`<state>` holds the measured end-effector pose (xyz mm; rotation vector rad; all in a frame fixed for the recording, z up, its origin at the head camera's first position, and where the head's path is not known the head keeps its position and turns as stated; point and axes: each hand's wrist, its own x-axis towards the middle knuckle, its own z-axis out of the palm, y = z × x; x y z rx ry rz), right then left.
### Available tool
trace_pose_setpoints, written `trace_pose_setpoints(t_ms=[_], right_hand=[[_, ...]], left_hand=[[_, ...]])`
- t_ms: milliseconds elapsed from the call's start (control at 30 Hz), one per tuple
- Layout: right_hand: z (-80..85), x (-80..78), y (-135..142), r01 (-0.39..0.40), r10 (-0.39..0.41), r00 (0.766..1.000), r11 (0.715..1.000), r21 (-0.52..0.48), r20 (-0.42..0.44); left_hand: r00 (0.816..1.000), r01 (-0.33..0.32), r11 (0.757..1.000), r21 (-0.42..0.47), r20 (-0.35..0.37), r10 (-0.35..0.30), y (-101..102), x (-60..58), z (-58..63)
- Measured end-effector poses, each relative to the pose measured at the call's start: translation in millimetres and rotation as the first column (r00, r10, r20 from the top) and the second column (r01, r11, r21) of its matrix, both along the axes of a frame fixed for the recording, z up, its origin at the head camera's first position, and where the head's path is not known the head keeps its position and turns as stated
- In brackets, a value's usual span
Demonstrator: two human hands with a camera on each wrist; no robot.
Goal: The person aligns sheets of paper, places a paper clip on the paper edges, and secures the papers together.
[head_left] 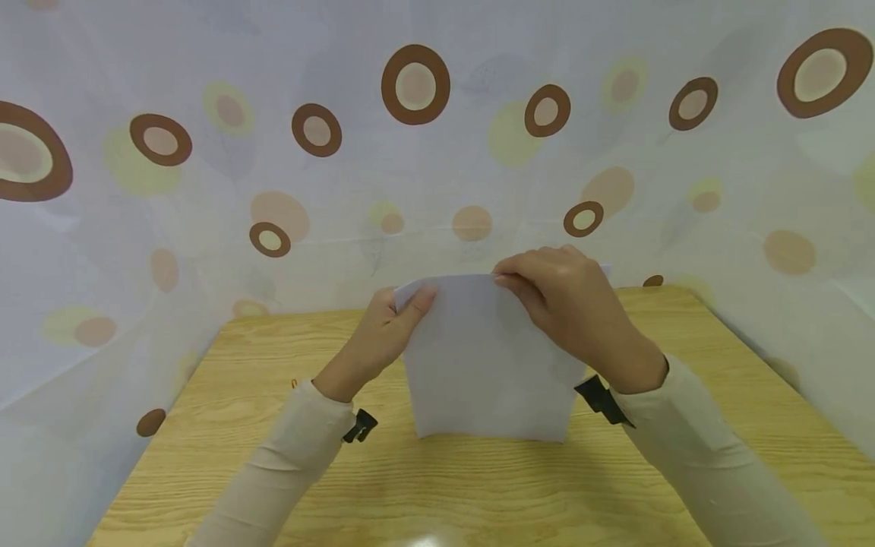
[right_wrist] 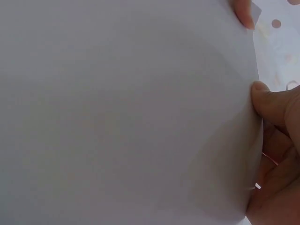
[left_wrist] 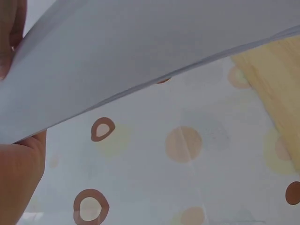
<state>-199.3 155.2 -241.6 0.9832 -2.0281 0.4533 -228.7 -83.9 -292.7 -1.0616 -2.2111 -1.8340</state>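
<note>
White paper (head_left: 488,357) stands upright in front of me, its lower edge close over the wooden table. My left hand (head_left: 386,330) grips its upper left corner, thumb on the near face and fingers behind. Further right along the top edge, my right hand (head_left: 574,304) pinches the paper between thumb and fingers. In the left wrist view the paper (left_wrist: 140,47) spans the top, and its long edge looks layered. The right wrist view is mostly filled by the paper's face (right_wrist: 126,112), with the right thumb (right_wrist: 272,103) pressing at its edge.
A wooden table (head_left: 355,486) lies under the paper and forearms. On its left part is a small orange clip-like thing (head_left: 294,384). White cloth with brown and yellow circles (head_left: 410,175) surrounds the table at the back and sides. Black clips (head_left: 360,425) sit at both sleeves.
</note>
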Motion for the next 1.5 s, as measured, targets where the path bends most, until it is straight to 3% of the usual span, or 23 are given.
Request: trace_pose_setpoints(t_ms=[133,233,400,500,633,800,1100,1300,1500], right_hand=[[0.1,0.3,0.7,0.005,-0.005,1.000,1.000,-0.001,0.001],[0.5,0.3,1.1,0.006,-0.006,1.000,1.000,0.000,-0.004],[0.0,-0.2,-0.3,-0.004,0.004,1.000,1.000,-0.004,-0.008],[-1.0,-0.3,-2.0,-0.009,0.009,1.000,1.000,0.001,-0.019],[-1.6,-0.1,-4.3,-0.018,0.018,0.999,1.000,0.008,-0.045],[-2.8,-0.5,-9.3,-0.029,0.028,0.998,1.000,-0.009,-0.057],[-5.6,-4.8,-15.1,-0.014,0.012,0.998,0.999,-0.036,-0.059],[-5.1,-6.1,-16.1,0.006,-0.008,0.999,0.999,-0.036,-0.049],[-6.0,-7.0,-16.7,0.009,-0.012,0.999,0.999,-0.042,-0.053]], left_hand=[[0.998,0.015,0.999,0.033,-0.059,-0.013,-5.2,1.2,10.8],[0.998,0.041,0.996,0.077,-0.041,-0.038,-6.4,2.9,12.8],[0.998,0.045,0.995,0.089,0.042,-0.049,-0.9,4.6,4.6],[0.998,0.014,0.998,0.058,0.068,-0.017,3.6,6.1,-2.2],[0.999,-0.020,0.999,0.048,0.041,0.018,8.8,6.4,-6.5],[1.000,-0.012,0.998,0.061,0.004,0.012,12.6,4.7,-6.3],[0.999,-0.038,0.999,0.031,0.020,0.038,11.2,-2.8,-10.9],[0.997,-0.066,0.998,-0.013,0.031,0.067,11.3,-1.9,-14.4],[0.995,-0.092,0.996,-0.002,0.036,0.092,12.4,-0.9,-15.5]])
